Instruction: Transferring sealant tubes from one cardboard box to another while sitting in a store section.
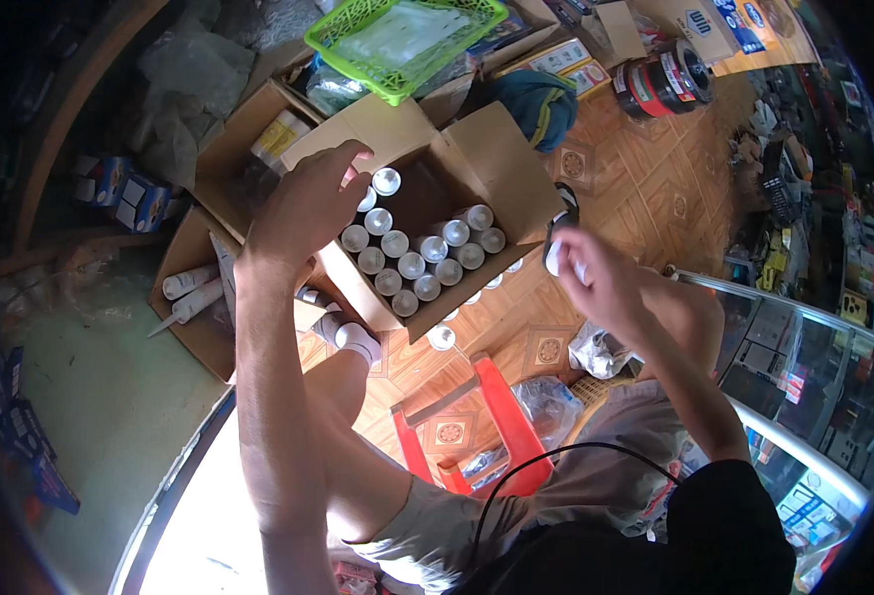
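An open cardboard box point(492, 160) stands on the floor before me, holding several upright white cylindrical tubes point(411, 265) with round ends facing up. My left hand point(310, 201) is over the box's left edge, fingers curled beside the tubes at the upper left; whether it grips one is hidden. To the right of the box, my right hand point(593, 279) is blurred by motion. Something small and white shows at its fingers, and I cannot tell whether it is held. More white tubes point(442, 337) stand on the floor along the box's near right side.
A red plastic stool point(507, 424) is between my legs. At left, another carton point(217, 364) holds nozzle-tipped tubes. A green plastic basket point(318, 37) lies on boxes at the top. Black and red rolls point(660, 82) stand at upper right, above a glass display case point(801, 312).
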Demonstrator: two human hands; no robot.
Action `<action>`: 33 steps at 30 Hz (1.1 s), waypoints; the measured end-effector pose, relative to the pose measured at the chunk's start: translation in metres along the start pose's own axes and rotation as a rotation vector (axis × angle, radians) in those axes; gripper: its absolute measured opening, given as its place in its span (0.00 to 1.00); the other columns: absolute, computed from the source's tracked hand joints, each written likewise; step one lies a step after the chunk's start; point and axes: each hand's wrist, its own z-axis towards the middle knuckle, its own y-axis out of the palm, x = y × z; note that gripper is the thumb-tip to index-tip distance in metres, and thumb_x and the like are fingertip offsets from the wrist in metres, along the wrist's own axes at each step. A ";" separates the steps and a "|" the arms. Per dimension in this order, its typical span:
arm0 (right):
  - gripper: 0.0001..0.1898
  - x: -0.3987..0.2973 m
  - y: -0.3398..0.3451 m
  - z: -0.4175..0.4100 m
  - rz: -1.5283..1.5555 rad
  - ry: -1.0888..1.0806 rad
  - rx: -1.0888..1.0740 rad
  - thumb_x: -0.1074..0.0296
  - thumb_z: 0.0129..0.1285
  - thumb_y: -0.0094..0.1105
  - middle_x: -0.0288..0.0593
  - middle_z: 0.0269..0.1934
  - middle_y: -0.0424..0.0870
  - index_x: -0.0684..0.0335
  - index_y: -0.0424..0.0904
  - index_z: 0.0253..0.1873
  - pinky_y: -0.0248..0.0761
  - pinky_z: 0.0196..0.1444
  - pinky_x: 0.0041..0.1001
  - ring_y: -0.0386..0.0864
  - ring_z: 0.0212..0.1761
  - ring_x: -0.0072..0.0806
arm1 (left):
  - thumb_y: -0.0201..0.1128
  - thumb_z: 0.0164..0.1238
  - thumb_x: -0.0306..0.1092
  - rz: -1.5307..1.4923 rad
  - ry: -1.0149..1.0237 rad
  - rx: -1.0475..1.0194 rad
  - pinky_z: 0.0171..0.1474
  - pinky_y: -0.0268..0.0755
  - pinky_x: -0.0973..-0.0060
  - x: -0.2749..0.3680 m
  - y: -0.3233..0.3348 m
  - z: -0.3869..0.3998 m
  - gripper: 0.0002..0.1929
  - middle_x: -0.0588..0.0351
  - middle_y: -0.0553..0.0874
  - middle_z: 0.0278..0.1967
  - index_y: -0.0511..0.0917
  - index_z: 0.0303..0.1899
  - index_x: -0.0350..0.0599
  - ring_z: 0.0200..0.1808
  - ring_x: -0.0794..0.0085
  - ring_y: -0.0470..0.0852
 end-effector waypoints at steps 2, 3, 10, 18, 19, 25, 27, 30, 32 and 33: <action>0.16 0.037 -0.007 -0.048 -0.186 0.012 -0.225 0.75 0.65 0.62 0.43 0.38 0.84 0.61 0.78 0.57 0.79 0.39 0.33 0.85 0.37 0.35 | 0.57 0.78 0.34 -0.041 0.016 -0.056 0.52 0.77 0.67 0.026 0.009 -0.001 0.16 0.48 0.87 0.44 0.77 0.62 0.43 0.44 0.64 0.85; 0.16 0.056 -0.002 -0.066 -0.366 0.017 -0.463 0.73 0.65 0.62 0.43 0.41 0.85 0.60 0.78 0.58 0.79 0.40 0.34 0.86 0.41 0.37 | 0.57 0.78 0.33 -0.084 0.016 -0.106 0.51 0.77 0.68 0.040 0.013 -0.003 0.16 0.49 0.87 0.43 0.77 0.62 0.43 0.44 0.65 0.84; 0.28 0.131 0.091 -0.071 -0.581 -0.518 -0.404 0.69 0.67 0.59 0.39 0.70 0.71 0.51 0.70 0.72 0.77 0.57 0.42 0.69 0.71 0.40 | 0.57 0.80 0.33 -0.105 0.073 -0.143 0.51 0.77 0.67 0.079 0.065 -0.039 0.14 0.48 0.87 0.45 0.80 0.61 0.44 0.44 0.65 0.85; 0.27 0.176 0.136 -0.074 -0.559 -0.363 -0.203 0.64 0.69 0.59 0.38 0.72 0.66 0.50 0.69 0.72 0.78 0.57 0.44 0.67 0.72 0.39 | 0.62 0.72 0.37 0.027 -0.036 -0.180 0.48 0.81 0.63 0.141 0.218 -0.089 0.11 0.55 0.90 0.41 0.83 0.53 0.54 0.45 0.59 0.89; 0.26 0.172 0.142 -0.068 -0.559 -0.330 -0.185 0.64 0.68 0.59 0.38 0.70 0.68 0.50 0.70 0.70 0.79 0.55 0.41 0.70 0.68 0.39 | 0.63 0.71 0.38 0.084 -0.015 -0.065 0.47 0.82 0.59 0.127 0.242 -0.091 0.12 0.53 0.89 0.39 0.82 0.52 0.50 0.45 0.59 0.89; 0.22 0.192 0.134 -0.071 -0.482 -0.295 -0.126 0.66 0.65 0.61 0.39 0.59 0.76 0.52 0.73 0.64 0.79 0.46 0.35 0.84 0.46 0.36 | 0.65 0.72 0.43 0.444 -0.149 -0.080 0.32 0.84 0.58 0.096 0.330 -0.054 0.20 0.44 0.88 0.37 0.73 0.58 0.43 0.34 0.49 0.90; 0.18 0.192 0.140 -0.074 -0.420 -0.213 -0.241 0.64 0.67 0.61 0.41 0.54 0.79 0.55 0.74 0.60 0.81 0.43 0.36 0.85 0.43 0.35 | 0.64 0.73 0.42 0.475 -0.160 -0.081 0.32 0.84 0.55 0.082 0.349 -0.043 0.17 0.44 0.87 0.37 0.74 0.55 0.43 0.34 0.50 0.90; 0.14 0.187 0.135 -0.066 -0.306 -0.144 -0.219 0.59 0.71 0.59 0.44 0.45 0.82 0.60 0.72 0.54 0.82 0.37 0.36 0.87 0.39 0.38 | 0.62 0.73 0.38 0.596 -0.146 -0.056 0.35 0.85 0.55 0.065 0.356 -0.032 0.13 0.42 0.86 0.40 0.77 0.50 0.41 0.35 0.50 0.90; 0.16 0.193 0.133 -0.062 -0.207 -0.093 -0.192 0.57 0.73 0.59 0.47 0.41 0.83 0.62 0.71 0.54 0.82 0.37 0.37 0.87 0.38 0.42 | 0.63 0.72 0.38 0.676 -0.162 -0.155 0.38 0.85 0.57 0.061 0.362 -0.024 0.12 0.42 0.86 0.43 0.79 0.49 0.39 0.36 0.51 0.91; 0.16 0.198 0.134 -0.064 -0.201 -0.087 -0.195 0.57 0.73 0.59 0.47 0.41 0.83 0.62 0.71 0.54 0.82 0.37 0.37 0.87 0.38 0.42 | 0.63 0.72 0.38 0.678 -0.162 -0.163 0.38 0.85 0.57 0.062 0.366 -0.022 0.12 0.42 0.86 0.43 0.79 0.49 0.39 0.36 0.51 0.91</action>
